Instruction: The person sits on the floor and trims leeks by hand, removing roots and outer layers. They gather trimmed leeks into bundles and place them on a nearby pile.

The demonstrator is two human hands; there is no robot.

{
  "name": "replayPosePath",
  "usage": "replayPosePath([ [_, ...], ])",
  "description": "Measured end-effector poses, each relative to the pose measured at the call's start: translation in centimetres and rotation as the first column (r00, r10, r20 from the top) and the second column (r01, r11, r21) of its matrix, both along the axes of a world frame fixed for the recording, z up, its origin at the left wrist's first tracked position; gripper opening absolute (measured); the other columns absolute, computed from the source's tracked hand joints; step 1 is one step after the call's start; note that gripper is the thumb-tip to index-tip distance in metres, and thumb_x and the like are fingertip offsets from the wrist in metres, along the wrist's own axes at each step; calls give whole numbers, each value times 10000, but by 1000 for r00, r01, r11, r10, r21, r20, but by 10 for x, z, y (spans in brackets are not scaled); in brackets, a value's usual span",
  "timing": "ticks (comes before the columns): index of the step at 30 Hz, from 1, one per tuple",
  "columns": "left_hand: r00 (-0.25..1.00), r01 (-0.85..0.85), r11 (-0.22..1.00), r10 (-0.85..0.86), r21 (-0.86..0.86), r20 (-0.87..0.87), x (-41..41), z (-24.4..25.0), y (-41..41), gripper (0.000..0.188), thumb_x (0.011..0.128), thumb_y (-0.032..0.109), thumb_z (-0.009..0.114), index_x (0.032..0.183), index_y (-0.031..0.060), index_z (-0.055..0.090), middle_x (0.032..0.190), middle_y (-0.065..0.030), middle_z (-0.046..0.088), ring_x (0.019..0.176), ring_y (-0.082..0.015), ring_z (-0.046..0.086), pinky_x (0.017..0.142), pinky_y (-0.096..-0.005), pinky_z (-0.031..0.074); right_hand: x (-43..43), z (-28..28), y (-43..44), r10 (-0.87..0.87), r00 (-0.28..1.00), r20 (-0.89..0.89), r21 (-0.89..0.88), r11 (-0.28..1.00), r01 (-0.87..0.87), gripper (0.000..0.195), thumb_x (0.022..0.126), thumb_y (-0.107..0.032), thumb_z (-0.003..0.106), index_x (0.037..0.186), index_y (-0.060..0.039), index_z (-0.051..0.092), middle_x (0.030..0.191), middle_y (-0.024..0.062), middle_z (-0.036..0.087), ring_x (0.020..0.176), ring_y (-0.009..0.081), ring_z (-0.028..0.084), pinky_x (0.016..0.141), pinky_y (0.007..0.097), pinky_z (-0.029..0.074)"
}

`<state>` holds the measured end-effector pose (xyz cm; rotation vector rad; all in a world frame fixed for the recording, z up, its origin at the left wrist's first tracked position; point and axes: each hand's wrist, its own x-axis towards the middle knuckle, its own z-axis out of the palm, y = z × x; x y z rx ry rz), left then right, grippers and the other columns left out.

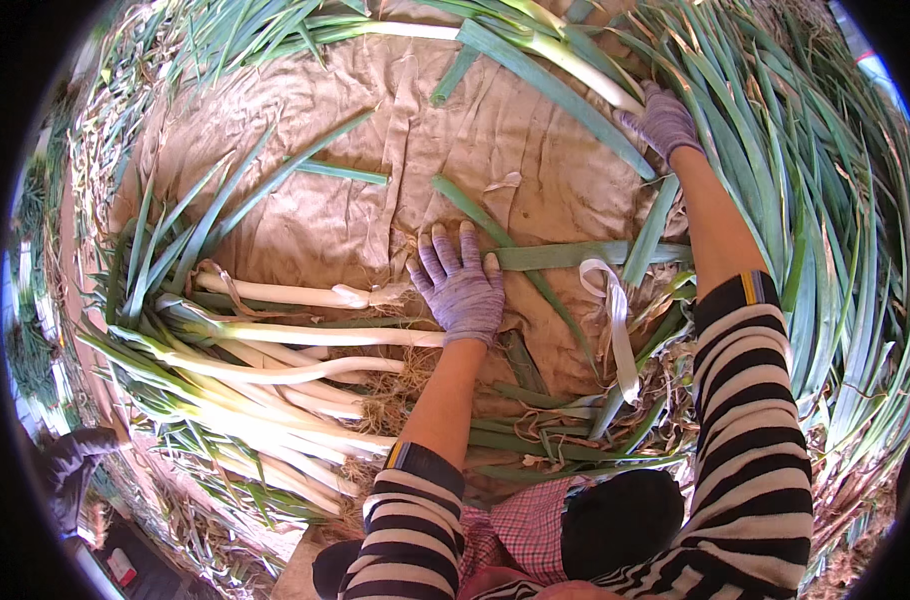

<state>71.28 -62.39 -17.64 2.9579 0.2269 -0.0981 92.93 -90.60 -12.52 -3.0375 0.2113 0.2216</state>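
Note:
My left hand (458,289), in a purple knit glove, lies palm down over a brown cloth (335,210), its fingers spread and nothing held. Just beneath its wrist ends the white stem of a leek (335,334). At the upper right, my gloved right hand (663,124) closes around the lower white end of another leek (575,67), whose green leaves run up and left. Part of that grip is hidden. To the left lies a pile of trimmed leeks (275,405), roots toward me and leaves at the far left.
A tall heap of green leek leaves (785,195) lines the right side, and more leaves (237,37) lie at the top left. Loose cut leaves (597,255) and a white strip (616,322) lie on the cloth. Another person's dark sleeve (79,457) shows at lower left.

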Motion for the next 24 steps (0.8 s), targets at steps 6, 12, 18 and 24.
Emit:
replayPosePath([
  [6, 1000, -9, 1000, 9, 3, 6, -1, 1, 2, 550, 894, 428, 421, 1388, 197, 351, 1438, -138, 278, 1343, -357, 212, 1099, -548, 89, -55, 34, 62, 234, 951, -199, 60, 972, -227, 908, 698, -715, 584, 1189, 38, 460, 872, 188, 640, 797, 280, 646, 759, 390, 514],
  [12, 1000, -3, 1000, 3, -10, -7, 1, 0, -1, 557, 901, 440, 409, 1399, 204, 336, 1461, -136, 246, 1363, -358, 178, 1101, -557, 70, -135, 27, 118, 122, 985, -122, 248, 965, -88, 944, 702, -441, 728, 1418, -83, 228, 1080, 219, 566, 942, 347, 599, 847, 398, 482],
  [18, 999, -18, 999, 17, 33, 31, -2, -4, 3, 546, 911, 452, 387, 1400, 211, 343, 1463, -126, 260, 1368, -342, 180, 1107, -539, 80, -198, 3, 104, 76, 994, -81, 278, 959, -50, 895, 732, -298, 711, 1451, -198, 189, 1214, 225, 473, 979, 390, 562, 844, 392, 469],
  [24, 999, -13, 1000, 12, 3, 44, 0, -1, -11, 536, 906, 454, 388, 1383, 207, 380, 1463, -111, 281, 1372, -320, 184, 1112, -518, 94, -191, 33, 69, 57, 994, -97, 604, 797, 13, 930, 692, -402, 752, 1391, -23, 270, 1002, 218, 611, 889, 298, 620, 767, 360, 501],
])
